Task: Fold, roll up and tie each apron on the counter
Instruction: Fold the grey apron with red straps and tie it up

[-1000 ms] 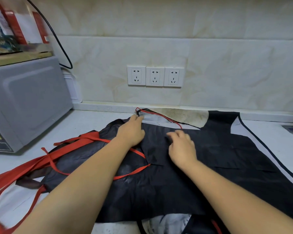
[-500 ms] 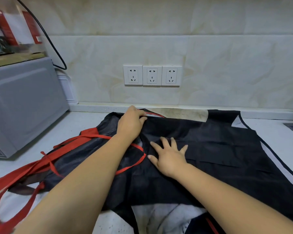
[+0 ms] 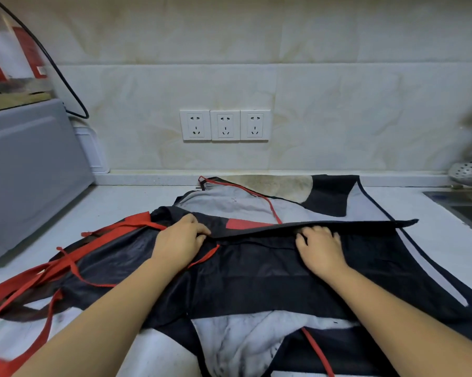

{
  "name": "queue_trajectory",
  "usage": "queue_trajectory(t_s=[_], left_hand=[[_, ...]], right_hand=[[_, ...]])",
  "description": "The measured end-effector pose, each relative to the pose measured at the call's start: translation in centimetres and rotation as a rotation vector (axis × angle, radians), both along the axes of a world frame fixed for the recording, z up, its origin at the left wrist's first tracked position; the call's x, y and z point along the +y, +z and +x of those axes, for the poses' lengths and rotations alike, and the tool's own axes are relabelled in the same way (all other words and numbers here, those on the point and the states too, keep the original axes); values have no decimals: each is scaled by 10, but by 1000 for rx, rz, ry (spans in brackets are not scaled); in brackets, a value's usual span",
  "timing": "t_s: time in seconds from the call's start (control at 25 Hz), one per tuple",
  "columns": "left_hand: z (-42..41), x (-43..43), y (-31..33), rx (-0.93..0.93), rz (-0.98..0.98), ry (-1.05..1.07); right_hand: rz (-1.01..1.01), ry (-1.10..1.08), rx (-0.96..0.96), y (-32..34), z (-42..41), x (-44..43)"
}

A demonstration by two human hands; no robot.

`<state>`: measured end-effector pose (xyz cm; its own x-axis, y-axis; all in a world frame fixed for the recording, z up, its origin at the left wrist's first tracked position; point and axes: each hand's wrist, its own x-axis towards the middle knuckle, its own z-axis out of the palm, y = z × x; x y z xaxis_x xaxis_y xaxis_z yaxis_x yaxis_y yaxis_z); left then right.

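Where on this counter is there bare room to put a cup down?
Two bare patches of counter: one between the grey appliance and the black apron, another between the apron's right edge and the sink. The middle is covered by cloth, and red straps clutter the front left.

Arms outstretched, left hand (image 3: 181,240) and right hand (image 3: 321,248) grip the apron (image 3: 256,270) with curled fingers.

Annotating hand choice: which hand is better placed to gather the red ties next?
Probably the left hand: the red ties lie beside it; the right hand grips the apron edge farther away.
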<state>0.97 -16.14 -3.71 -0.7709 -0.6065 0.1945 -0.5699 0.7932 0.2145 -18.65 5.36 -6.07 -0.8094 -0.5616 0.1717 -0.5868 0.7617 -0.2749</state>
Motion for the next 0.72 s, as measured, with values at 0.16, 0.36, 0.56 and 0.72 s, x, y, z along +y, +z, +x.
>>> queue_trajectory(t_s=[0.16, 0.36, 0.56, 0.72], left_hand=[[-26, 32, 23, -272, -132, 128], [-82, 88, 24, 15, -247, -231], [-107, 122, -24, -232, -1, -398], [-108, 124, -38, -221, 9, -379]], right_hand=[[-438, -126, 28, 11, -7, 33], [-524, -92, 313, 34, -11, 41], [141, -168, -112, 7, -42, 62], [164, -145, -115, 5, -63, 72]])
